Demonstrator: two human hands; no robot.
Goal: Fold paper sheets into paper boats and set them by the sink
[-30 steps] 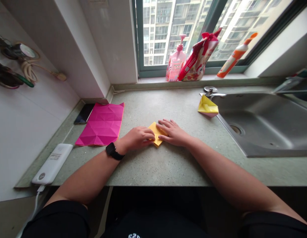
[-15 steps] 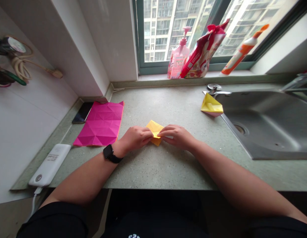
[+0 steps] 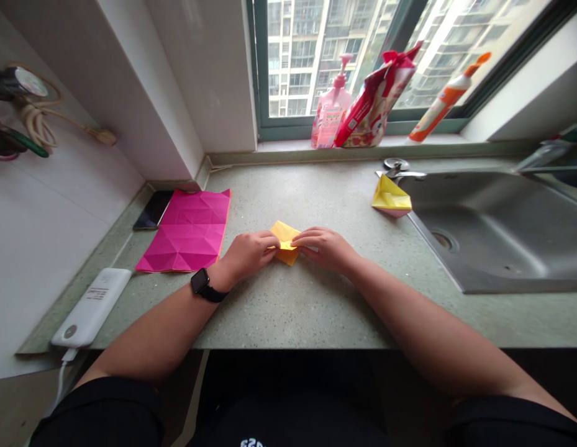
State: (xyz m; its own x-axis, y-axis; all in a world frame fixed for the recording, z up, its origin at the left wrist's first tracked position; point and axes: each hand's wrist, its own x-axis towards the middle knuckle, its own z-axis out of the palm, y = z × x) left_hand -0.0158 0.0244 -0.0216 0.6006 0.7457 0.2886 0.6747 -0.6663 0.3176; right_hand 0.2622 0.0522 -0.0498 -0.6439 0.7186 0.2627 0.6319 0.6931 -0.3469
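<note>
As both hands (image 3: 248,254) (image 3: 323,248) pinch, folded yellow paper (image 3: 284,234)

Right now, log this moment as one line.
left hand: holds folded yellow paper; right hand: holds same paper; creased magenta paper sheet: flat on green countertop

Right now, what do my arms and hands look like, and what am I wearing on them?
Your left hand and right hand are bare, with no gloves. A black smartwatch on a black strap sits on your left wrist; your right wrist has nothing on it. Black short sleeves leave your forearms uncovered.
</note>
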